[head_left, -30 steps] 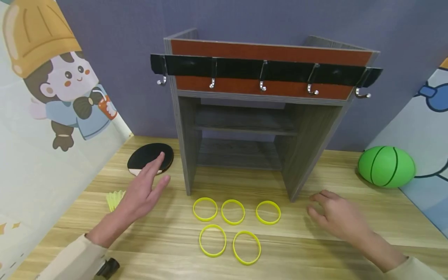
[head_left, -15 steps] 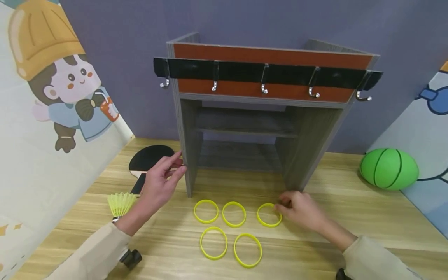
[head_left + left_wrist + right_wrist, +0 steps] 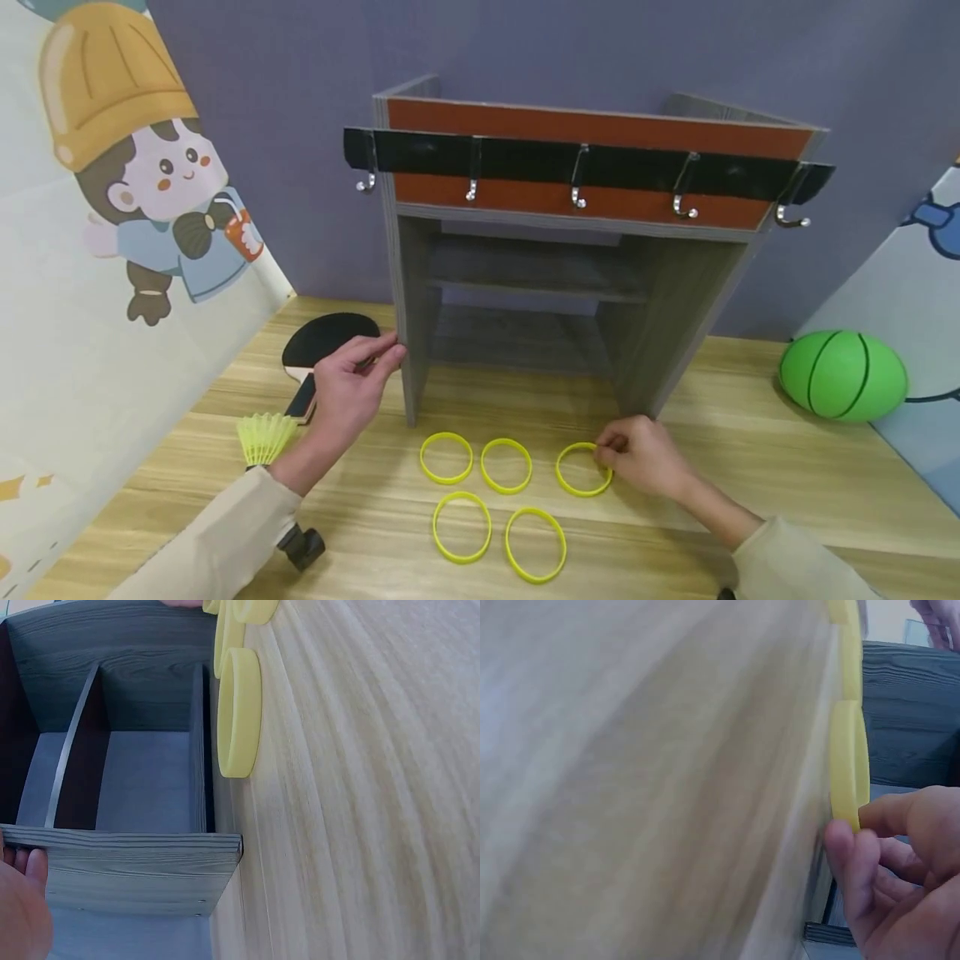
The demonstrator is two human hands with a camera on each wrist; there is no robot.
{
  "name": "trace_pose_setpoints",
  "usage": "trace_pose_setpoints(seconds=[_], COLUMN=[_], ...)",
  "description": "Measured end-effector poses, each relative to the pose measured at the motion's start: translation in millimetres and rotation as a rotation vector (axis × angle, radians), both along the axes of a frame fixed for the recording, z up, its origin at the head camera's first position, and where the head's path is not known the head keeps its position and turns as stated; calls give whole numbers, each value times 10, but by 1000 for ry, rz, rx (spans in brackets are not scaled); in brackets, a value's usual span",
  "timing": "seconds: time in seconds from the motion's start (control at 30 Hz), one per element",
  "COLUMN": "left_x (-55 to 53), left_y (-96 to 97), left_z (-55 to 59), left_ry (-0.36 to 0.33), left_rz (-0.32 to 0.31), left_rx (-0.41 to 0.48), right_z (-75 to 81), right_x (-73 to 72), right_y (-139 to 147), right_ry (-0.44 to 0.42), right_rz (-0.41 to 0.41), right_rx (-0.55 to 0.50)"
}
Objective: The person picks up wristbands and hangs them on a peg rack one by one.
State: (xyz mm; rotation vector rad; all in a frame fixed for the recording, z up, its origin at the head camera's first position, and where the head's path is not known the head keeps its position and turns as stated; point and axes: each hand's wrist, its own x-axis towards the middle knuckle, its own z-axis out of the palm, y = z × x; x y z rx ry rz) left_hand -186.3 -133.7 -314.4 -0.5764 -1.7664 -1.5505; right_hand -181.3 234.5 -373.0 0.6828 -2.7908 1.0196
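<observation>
Ref. landmark: grey shelf unit (image 3: 525,275), standing upright on the wooden worktop (image 3: 750,467).

Your R hand (image 3: 645,457) sits just in front of the unit's R leg. Grip state: thumb and fingertips (image 3: 847,847) curled, pinching the rim of the right-hand yellow ring (image 3: 583,469). That ring lies flat on the worktop in front of the unit, at the R end of the near row; wrist view confirms contact w/ its edge.

Your L hand (image 3: 351,387) is at the unit's L side panel. Grip state: fingers curled round the panel's front edge, holding it; L wrist view shows fingertips (image 3: 22,859) wrapped on that edge.

Other rings, all flat on the worktop in front of the unit, apart from each other:
- middle ring (image 3: 506,465), left ring (image 3: 446,457): same row as the pinched ring.
- two further rings (image 3: 461,527) (image 3: 535,544): second row, farther from the unit.

Other items:
- Hook rail (image 3: 585,158): black strip w/ metal hooks across the unit's upper front.
- Black paddle (image 3: 326,342): on the worktop, just L of the unit, behind your L hand.
- Yellow shuttlecock (image 3: 262,437): L of the unit, nearer to you than the paddle.
- Green ball (image 3: 843,375): well to the R of the unit.
</observation>
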Motion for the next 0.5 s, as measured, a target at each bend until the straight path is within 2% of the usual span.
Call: trace_pose_setpoints(seconds=[0.13,0.27,0.37,0.5], left_x=[-18,-29,-35,-47], left_y=[-2,-14,-23,-25], left_z=[-19,-30,-32,-30], left_ry=[-2,0,1,3], left_rz=[4,-12,-18,-22], left_rx=[14,31,41,40], right_z=[92,223,330,494], right_x=[12,5,-22,-63], right_y=[30,19,-32,-120], right_ry=[-238,-402,-455,-447], right_rz=[6,-21,-25,-2], right_rx=[-201,-364,-499,-674])
